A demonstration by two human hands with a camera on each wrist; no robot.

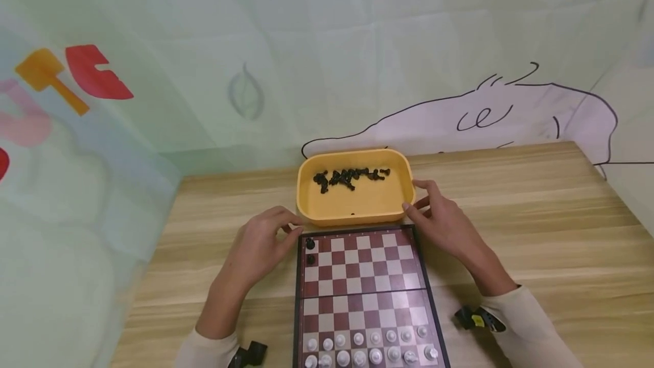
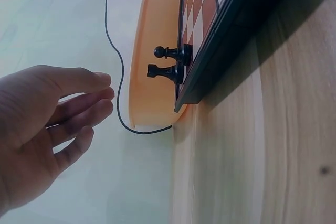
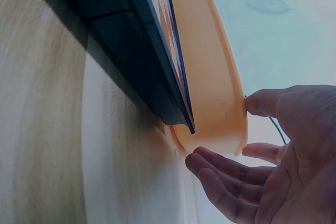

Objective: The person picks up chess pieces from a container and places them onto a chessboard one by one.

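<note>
A magnetic-style chessboard [image 1: 361,270] lies on the table, with a yellow plastic tray [image 1: 352,221] right behind it. Black chess pieces [image 1: 343,176] are heaped along the tray's far side. At the board's far left corner stand a black rook [image 2: 165,72] and, in front of it, a black pawn [image 2: 173,52]. My left hand [image 1: 263,243] hovers beside that corner, fingers loosely bent, holding nothing. My right hand [image 1: 447,223] pinches the tray's near right corner, thumb over the rim and index finger against the outer wall.
White chess pieces [image 1: 375,355] fill two rows at the board's near end. A wood-grain table [image 1: 516,214] extends to both sides. Behind it hangs a printed cloth backdrop [image 1: 327,61]. Each wrist carries a small black camera strap [image 1: 480,320].
</note>
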